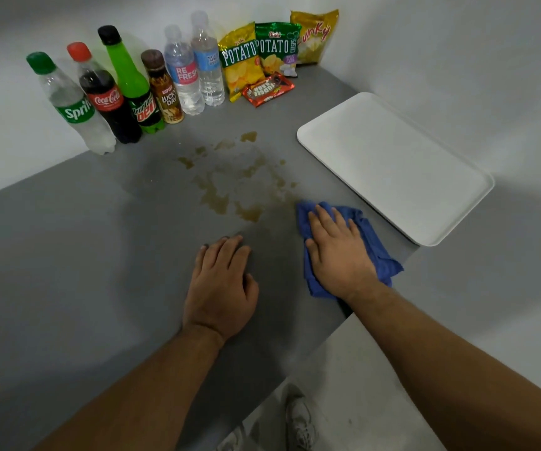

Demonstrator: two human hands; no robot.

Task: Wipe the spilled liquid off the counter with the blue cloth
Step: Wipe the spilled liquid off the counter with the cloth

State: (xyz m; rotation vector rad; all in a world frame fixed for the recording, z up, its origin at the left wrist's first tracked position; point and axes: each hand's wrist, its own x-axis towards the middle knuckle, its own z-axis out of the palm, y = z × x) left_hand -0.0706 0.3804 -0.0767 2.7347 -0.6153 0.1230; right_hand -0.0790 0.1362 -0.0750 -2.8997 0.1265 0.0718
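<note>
My right hand (337, 252) presses flat on the crumpled blue cloth (373, 242); my left hand (222, 284) rests flat on the grey counter (67, 239). Sweeping toward eleven o'clock could smear the brown spilled liquid (230, 187) wider.

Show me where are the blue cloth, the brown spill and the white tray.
blue cloth (371, 237): head view, bare fold right of the hand.
brown spill (215, 201): head view, large puddle.
white tray (393, 164): head view, flat middle.

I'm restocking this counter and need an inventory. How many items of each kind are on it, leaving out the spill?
Bottles: 6, from the Sprite bottle to the water bottle
Snack bags: 3, including the yellow potato chips
Chocolate bar: 1
White tray: 1
Blue cloth: 1
Total: 12
</note>
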